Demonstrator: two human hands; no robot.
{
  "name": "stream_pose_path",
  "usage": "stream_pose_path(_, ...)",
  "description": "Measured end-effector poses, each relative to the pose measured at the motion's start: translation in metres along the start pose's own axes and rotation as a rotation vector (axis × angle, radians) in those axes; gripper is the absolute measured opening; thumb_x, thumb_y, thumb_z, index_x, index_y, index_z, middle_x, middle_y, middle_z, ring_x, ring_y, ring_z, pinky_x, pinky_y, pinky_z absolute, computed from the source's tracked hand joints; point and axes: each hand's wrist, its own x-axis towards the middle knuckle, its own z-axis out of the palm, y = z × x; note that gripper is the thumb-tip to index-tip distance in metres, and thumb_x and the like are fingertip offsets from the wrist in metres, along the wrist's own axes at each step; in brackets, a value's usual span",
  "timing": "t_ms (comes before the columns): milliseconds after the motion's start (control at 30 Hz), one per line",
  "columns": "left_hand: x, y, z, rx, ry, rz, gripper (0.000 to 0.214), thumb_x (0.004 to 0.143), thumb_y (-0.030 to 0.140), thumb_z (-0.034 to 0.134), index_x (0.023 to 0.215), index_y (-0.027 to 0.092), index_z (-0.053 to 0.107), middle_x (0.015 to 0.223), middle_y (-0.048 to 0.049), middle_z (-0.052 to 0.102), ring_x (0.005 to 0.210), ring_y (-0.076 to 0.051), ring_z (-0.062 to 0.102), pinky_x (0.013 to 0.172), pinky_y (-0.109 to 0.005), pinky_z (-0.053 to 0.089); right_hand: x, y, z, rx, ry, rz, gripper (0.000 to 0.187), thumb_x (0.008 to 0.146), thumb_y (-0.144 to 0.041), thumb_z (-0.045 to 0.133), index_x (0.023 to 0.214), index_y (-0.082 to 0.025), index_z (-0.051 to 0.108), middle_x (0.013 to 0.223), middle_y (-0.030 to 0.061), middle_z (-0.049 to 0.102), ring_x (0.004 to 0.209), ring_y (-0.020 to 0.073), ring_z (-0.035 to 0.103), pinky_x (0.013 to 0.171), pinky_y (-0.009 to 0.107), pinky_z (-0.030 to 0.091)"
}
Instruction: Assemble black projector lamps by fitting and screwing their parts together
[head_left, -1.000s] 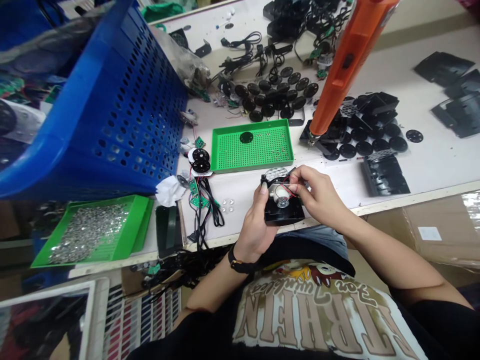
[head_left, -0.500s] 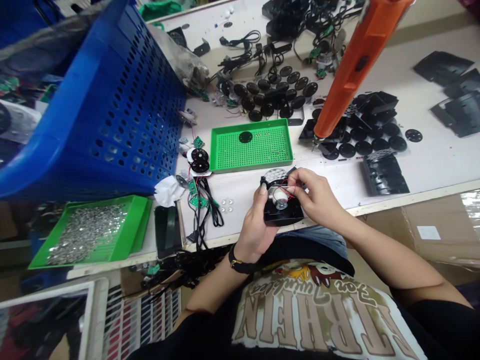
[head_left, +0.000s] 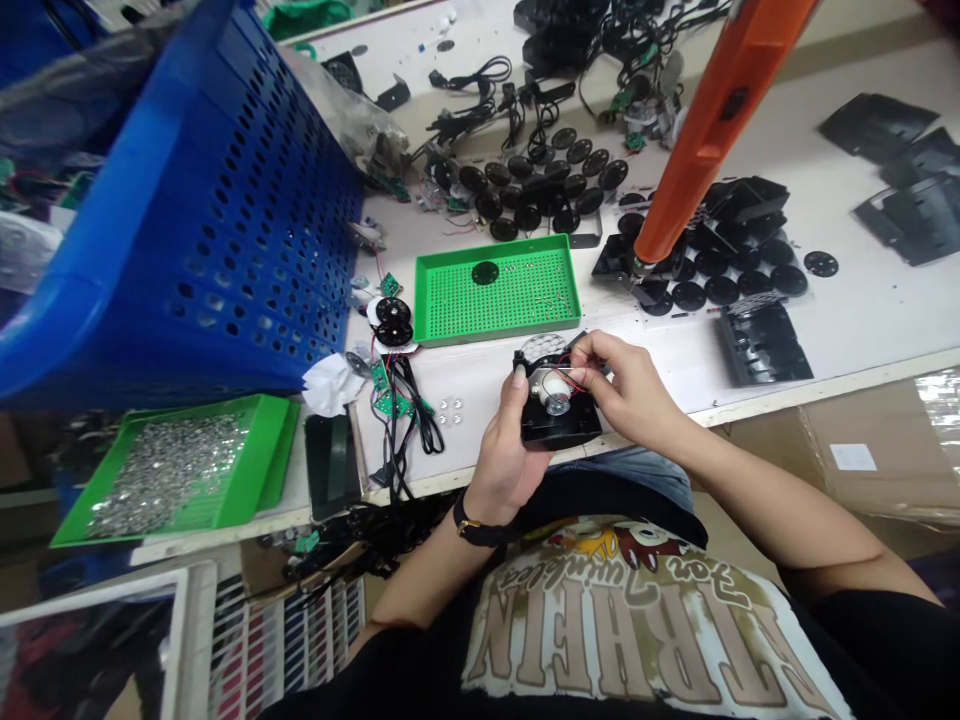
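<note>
At the table's near edge my left hand (head_left: 508, 450) grips a small black housing (head_left: 559, 422) from below and the left, thumb up along its side. Inside the housing sit a white motor part (head_left: 553, 386) and a round white piece with holes (head_left: 546, 349). My right hand (head_left: 628, 390) comes in from the right with its fingertips pinched on thin red wires (head_left: 576, 372) that run over the motor part.
A green perforated tray (head_left: 496, 290) lies just beyond my hands. A big blue basket (head_left: 202, 220) stands left, a green tray of small shiny parts (head_left: 172, 470) below it. An orange tool (head_left: 712, 110) hangs at upper right. Black discs (head_left: 540, 185), housings (head_left: 765, 345) and cables cover the far table.
The view has shifted slightly; my hands stay on the housing, and my right fingers have moved a little along the red wires.
</note>
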Motion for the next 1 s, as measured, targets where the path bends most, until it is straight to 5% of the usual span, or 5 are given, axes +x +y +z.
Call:
stream_pose_path(767,0.0052,0.0024,-0.0023,-0.044,-0.019,-0.031,0.038,0.109,0.037,0.045,0.109,0.014,0.075,0.110,-0.0080,0.080,0.129,-0.024,0.067,0.119,-0.041,0.045,0.0032,0.0018,0.0068,0.086,0.080,0.072,0.005,0.085,-0.020,0.060,0.081,-0.022,0.057,0.071,-0.0023,0.058,0.067,0.0144,0.051,0.066,0.029,0.039)
stream_pose_path(1000,0.0061,0.0054,-0.0036,-0.057,-0.011,-0.052,0.041,0.109,0.037,0.043,0.106,0.013,0.075,0.111,-0.0094,0.081,0.129,-0.024,0.068,0.119,-0.042,0.046,0.0096,-0.0012,0.0057,0.051,0.016,0.050,0.006,0.083,-0.017,0.059,0.080,-0.021,0.057,0.071,-0.0016,0.060,0.068,0.0149,0.053,0.067,0.029,0.039)
